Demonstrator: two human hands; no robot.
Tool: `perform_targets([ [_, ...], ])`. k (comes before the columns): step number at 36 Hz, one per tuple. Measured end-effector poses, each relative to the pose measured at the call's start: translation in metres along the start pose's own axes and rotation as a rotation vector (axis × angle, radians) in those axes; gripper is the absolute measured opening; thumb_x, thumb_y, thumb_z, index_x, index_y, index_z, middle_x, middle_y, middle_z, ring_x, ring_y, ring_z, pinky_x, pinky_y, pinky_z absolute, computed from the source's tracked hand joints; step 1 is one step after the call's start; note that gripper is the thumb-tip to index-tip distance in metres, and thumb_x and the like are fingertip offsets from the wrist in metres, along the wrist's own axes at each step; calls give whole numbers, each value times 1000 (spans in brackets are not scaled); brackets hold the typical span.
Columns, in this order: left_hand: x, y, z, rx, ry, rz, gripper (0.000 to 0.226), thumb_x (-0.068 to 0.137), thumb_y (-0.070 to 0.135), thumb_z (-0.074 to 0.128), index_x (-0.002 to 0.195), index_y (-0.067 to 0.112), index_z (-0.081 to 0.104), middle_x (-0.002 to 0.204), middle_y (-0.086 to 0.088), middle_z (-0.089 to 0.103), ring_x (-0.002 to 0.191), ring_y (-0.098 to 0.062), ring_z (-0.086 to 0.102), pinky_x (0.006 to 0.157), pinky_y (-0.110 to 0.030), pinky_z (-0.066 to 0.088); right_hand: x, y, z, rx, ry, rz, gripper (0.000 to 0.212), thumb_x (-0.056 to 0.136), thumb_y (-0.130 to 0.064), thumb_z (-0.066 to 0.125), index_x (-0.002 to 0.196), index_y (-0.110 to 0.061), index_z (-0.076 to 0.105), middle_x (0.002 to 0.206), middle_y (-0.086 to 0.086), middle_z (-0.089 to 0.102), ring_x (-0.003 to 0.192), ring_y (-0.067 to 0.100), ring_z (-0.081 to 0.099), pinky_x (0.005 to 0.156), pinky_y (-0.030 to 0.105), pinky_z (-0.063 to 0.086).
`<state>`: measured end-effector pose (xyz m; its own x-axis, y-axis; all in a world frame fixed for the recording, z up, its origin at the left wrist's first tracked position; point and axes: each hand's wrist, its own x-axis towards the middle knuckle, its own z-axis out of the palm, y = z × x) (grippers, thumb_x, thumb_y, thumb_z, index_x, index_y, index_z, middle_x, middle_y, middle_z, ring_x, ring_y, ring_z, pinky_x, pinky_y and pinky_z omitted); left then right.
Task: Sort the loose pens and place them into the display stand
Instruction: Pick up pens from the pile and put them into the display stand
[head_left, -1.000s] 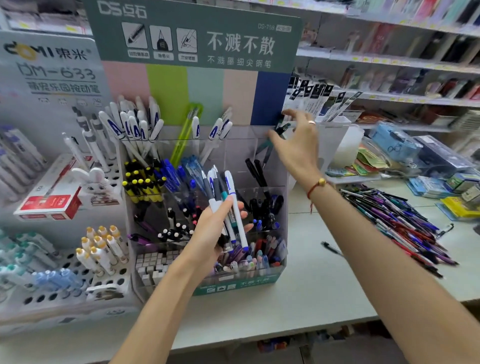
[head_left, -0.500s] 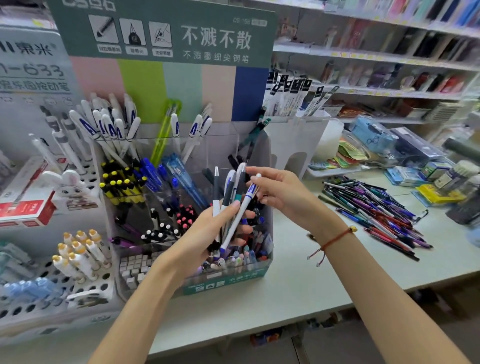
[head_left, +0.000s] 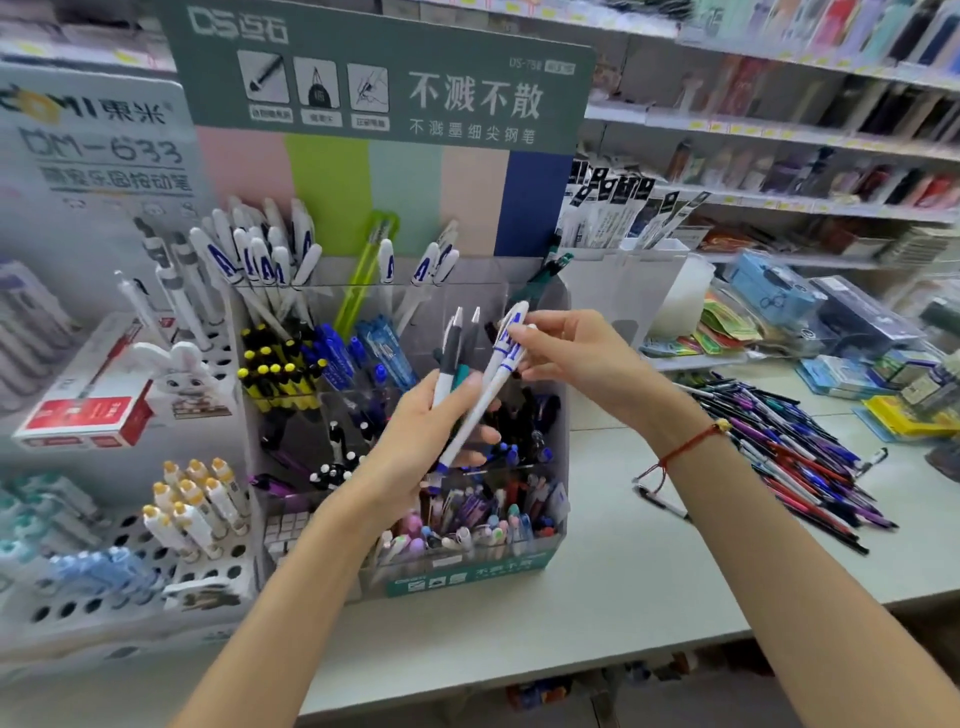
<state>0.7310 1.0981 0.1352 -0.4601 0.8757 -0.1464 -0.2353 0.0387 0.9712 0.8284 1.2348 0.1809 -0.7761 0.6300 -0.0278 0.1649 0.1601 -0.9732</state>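
Here, on a pale counter below seemingly stationery-stocked blurred shelves, both hands' fingers clamp pens.

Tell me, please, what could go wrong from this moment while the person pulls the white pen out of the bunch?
1. The left hand grips the bunch of pens loosely while the right hand pinches the white pen with blue print; pulling it may drag the others out, probably into the display stand below.
2. White pens with blue print stand in the back row; a wrong compartment is possible.
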Motion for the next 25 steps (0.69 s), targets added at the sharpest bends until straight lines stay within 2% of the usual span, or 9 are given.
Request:
perform_targets([
  [3,-2,5,-19,-85,85,11,16,98,27,49,107,17,58,104,2,70,75,-9,72,48,-18,50,5,-11,-10,112,106,-105,12,96,-6,53,95,-5,66,68,-3,67,55,2,60,58,11,50],
  [6,-3,5,-37,-149,150,-9,14,99,25,47,105,18,58,94,3,74,71,-10,72,46,-18,49,13,-26,-14,296,231,-207,15,96,-3,52,88,-8,64,69,-4,69,57,3,62,58,11,51],
  [8,-4,4,-43,-144,193,-27,16,99,26,48,106,19,60,85,7,75,64,-5,69,44,-16,47,23,-38,-11,325,258,-258,16,97,-4,51,88,-10,63,67,-7,69,59,3,63,59,12,51],
  [12,-5,2,-46,-185,204,-44,18,99,27,49,107,19,63,80,11,74,60,-2,65,43,-15,44,50,-55,4,198,224,-300,18,98,-5,49,87,-11,63,66,-9,67,59,2,62,60,13,52],
  [17,-5,0,-47,-206,198,-57,18,99,26,49,108,21,63,80,11,74,61,-2,66,45,-15,44,86,-54,-3,95,271,-198,19,98,-5,50,83,-8,60,74,3,57,56,2,60,62,15,52],
  [20,-5,-1,-48,-181,195,-60,17,99,27,50,108,22,63,81,13,74,63,-2,67,46,-16,45,98,-51,-14,-39,341,-181,15,99,-6,49,93,1,61,73,3,51,49,-2,58,59,13,51],
  [22,-4,-2,-48,-170,188,-64,16,99,27,50,107,22,63,81,14,74,63,-2,67,46,-16,46,102,-51,-17,-171,393,-212,19,99,-7,50,103,8,61,74,4,49,47,-3,57,59,14,52],
  [25,-2,-2,-47,-162,183,-71,16,98,27,50,108,22,63,80,13,74,62,-3,66,46,-16,46,102,-56,-9,-326,446,-327,20,98,-8,51,98,9,60,78,6,56,48,-4,59,54,11,48],
])
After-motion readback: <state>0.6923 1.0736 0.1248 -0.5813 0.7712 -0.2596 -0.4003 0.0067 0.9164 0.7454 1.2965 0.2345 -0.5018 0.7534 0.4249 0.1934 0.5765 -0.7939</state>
